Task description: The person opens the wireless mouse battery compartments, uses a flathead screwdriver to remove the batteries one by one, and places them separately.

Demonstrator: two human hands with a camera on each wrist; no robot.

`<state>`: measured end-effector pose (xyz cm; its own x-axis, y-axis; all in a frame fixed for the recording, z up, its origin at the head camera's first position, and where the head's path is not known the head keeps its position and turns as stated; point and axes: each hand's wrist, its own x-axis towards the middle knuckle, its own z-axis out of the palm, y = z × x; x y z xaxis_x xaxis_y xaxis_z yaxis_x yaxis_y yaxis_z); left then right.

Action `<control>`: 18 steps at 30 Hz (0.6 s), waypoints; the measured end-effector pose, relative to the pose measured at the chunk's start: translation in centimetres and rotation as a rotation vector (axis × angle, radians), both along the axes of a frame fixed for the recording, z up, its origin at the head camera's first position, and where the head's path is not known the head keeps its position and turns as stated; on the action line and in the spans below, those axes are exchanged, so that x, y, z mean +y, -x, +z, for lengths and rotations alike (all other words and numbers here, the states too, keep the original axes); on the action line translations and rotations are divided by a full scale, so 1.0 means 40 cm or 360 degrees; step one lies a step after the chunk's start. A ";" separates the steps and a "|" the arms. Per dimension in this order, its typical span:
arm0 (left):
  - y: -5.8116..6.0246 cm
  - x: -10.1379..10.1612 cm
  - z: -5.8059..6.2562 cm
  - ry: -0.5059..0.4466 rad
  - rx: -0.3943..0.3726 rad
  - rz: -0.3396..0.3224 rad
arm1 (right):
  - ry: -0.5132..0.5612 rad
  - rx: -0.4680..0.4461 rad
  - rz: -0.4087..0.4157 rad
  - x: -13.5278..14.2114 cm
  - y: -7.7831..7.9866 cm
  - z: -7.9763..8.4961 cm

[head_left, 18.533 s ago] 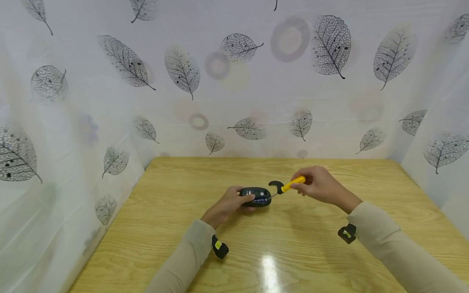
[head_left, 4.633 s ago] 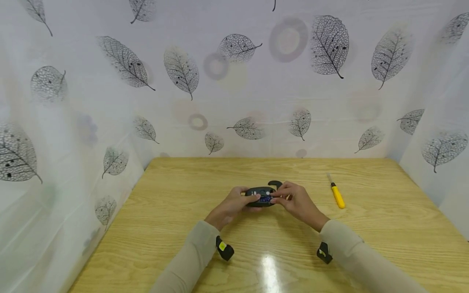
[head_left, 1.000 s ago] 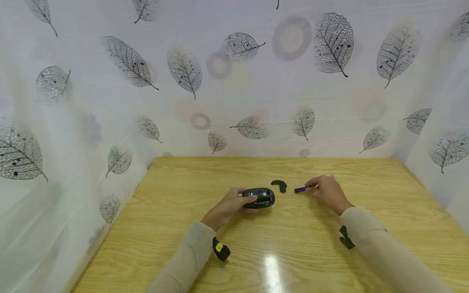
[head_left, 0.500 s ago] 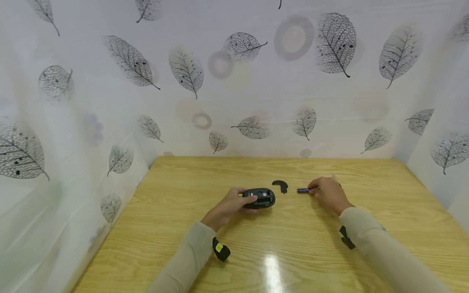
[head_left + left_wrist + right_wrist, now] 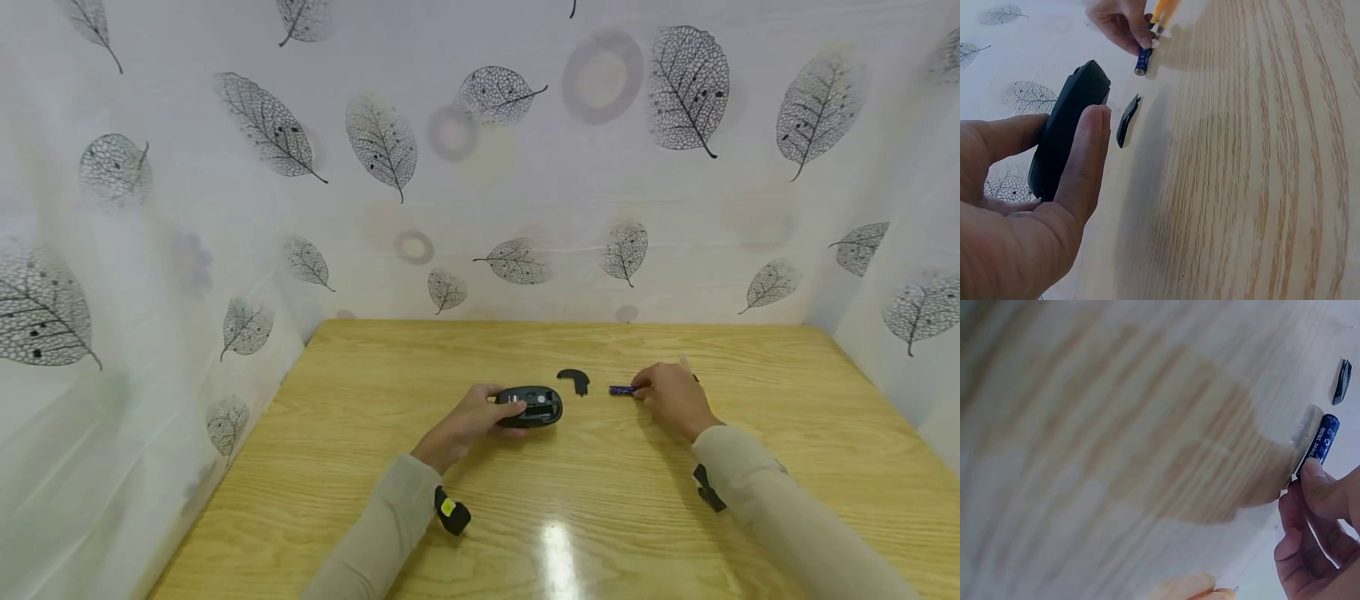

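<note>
In the head view my left hand [image 5: 471,418] grips a black computer mouse [image 5: 542,397], its underside up and its battery slot uncovered. The left wrist view shows the mouse [image 5: 1072,119] edge-on between thumb and fingers. My right hand [image 5: 672,400] pinches one end of a blue battery [image 5: 621,390] at the table surface, right of the mouse. Lettering shows on the battery [image 5: 1324,439] in the right wrist view. Between mouse and battery lies the black battery cover [image 5: 576,381], touched by neither hand.
A yellow-handled screwdriver [image 5: 685,364] lies behind my right hand, mostly hidden by it. The wooden table [image 5: 420,350] ends at a white curtain [image 5: 525,183] with leaf prints, which also hangs along both sides.
Earlier the right hand held the screwdriver at the mouse; it was then put down. The battery has left the mouse's slot, and over the last second it was lowered slightly rightward and turned level.
</note>
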<state>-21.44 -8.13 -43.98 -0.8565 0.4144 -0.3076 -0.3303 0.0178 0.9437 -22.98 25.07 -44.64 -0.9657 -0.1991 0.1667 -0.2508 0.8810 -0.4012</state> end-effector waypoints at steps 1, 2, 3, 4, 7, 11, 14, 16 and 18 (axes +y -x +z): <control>-0.001 0.000 0.000 -0.0003 0.0005 -0.0003 | -0.0001 -0.0002 -0.0003 0.000 -0.001 0.000; -0.001 0.000 0.000 -0.0006 0.0006 -0.0005 | -0.0002 -0.0005 -0.0006 -0.001 -0.001 0.001; -0.002 0.000 0.000 -0.0008 0.0008 -0.0006 | -0.0001 -0.0006 -0.0008 -0.002 -0.002 0.001; -0.002 0.001 0.000 -0.0011 0.0010 -0.0008 | 0.0000 -0.0007 -0.0011 -0.002 -0.002 0.001; -0.003 0.001 0.000 -0.0010 0.0019 -0.0010 | 0.0008 -0.0012 -0.0011 -0.004 -0.003 0.002; -0.003 0.000 0.001 -0.0001 0.0027 -0.0011 | 0.0020 -0.0029 -0.0008 -0.003 -0.004 0.002; -0.003 -0.001 0.001 0.0004 0.0028 -0.0011 | 0.0032 -0.0040 -0.0010 -0.003 -0.004 0.003; -0.003 -0.001 0.000 0.0004 0.0024 -0.0010 | 0.0036 -0.0041 -0.0012 -0.003 -0.003 0.003; -0.002 0.000 0.000 0.0001 0.0021 -0.0010 | 0.0039 -0.0044 -0.0013 -0.002 -0.003 0.002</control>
